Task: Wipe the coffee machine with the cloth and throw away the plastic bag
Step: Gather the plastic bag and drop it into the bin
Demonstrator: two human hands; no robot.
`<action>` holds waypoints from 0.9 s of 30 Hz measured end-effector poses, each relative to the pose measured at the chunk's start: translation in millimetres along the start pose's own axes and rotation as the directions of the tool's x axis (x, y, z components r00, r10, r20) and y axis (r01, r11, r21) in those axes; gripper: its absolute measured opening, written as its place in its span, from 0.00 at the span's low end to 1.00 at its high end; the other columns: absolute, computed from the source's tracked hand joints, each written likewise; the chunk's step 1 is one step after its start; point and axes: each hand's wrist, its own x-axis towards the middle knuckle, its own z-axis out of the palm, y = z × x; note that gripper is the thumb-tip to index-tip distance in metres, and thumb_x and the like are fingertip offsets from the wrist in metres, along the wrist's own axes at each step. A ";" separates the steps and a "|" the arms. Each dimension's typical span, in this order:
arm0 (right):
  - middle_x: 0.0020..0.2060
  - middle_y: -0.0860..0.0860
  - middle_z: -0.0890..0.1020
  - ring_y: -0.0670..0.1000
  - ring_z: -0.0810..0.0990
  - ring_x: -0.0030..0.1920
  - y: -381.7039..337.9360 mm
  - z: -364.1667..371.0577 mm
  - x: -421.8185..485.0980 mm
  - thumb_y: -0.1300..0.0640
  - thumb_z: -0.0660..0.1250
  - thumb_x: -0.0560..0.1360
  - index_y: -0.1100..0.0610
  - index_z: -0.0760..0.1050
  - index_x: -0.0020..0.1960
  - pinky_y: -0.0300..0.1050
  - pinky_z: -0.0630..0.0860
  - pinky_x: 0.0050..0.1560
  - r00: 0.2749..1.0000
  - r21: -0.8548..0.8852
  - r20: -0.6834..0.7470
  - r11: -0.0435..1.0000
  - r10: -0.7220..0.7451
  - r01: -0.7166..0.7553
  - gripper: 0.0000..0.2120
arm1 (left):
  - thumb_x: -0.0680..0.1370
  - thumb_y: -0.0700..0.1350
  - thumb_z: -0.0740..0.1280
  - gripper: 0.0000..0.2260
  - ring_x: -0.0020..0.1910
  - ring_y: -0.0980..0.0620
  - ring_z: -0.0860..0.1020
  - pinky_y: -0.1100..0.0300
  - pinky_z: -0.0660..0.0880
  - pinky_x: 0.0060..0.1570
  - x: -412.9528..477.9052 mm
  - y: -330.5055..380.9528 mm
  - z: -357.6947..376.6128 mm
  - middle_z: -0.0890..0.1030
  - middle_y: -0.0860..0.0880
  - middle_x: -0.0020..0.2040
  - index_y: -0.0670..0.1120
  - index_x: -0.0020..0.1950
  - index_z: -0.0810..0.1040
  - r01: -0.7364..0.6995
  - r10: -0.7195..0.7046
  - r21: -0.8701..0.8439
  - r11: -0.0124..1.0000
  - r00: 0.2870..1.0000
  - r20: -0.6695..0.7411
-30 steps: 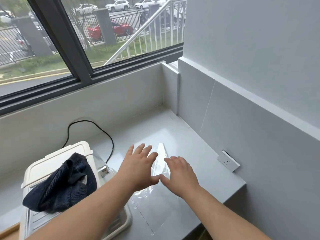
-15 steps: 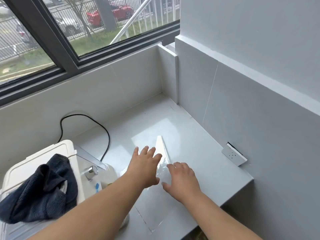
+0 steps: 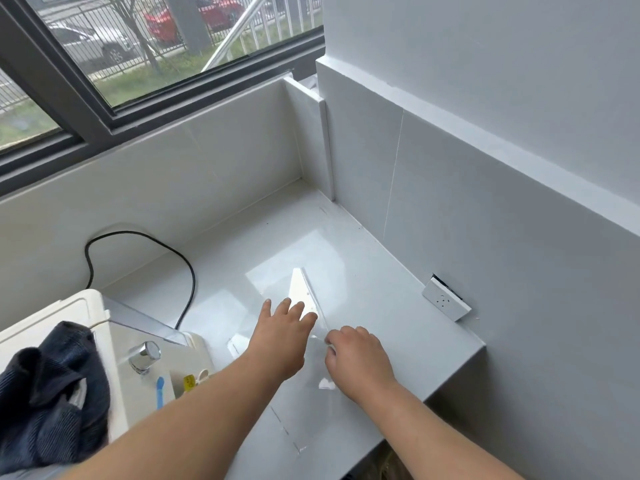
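Note:
A clear plastic bag [image 3: 302, 289] lies flat on the white counter [image 3: 284, 233], partly folded into a glaring triangle. My left hand [image 3: 280, 337] rests flat on the bag with its fingers apart. My right hand [image 3: 356, 358] is just to the right, its fingers curled and pinching the bag's folded edge. The white coffee machine [image 3: 121, 382] stands at the lower left, and a dark blue cloth [image 3: 52, 393] is heaped on its top. My left forearm crosses in front of the machine's base.
A black power cable [image 3: 138, 233] loops behind the machine along the back wall. A white socket [image 3: 446, 301] juts from the right wall just above the counter. A window [image 3: 138, 46] runs along the back. The counter's front edge drops off at the lower right.
The view has tilted down and closer. My left hand has slid forward on the bag, and my right hand's fingers have curled from flat into a pinch on the fold.

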 end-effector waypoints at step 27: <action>0.47 0.48 0.81 0.55 0.76 0.52 -35.0 -137.7 -101.4 0.55 0.60 0.82 0.50 0.80 0.53 0.49 0.73 0.50 0.909 -0.023 -0.374 0.978 0.185 -0.209 0.10 | 0.81 0.62 0.64 0.13 0.49 0.48 0.78 0.55 0.69 0.41 -100.3 -1.5 -103.8 0.81 0.55 0.51 0.57 0.61 0.77 -0.169 0.051 -0.312 0.935 0.934 -0.355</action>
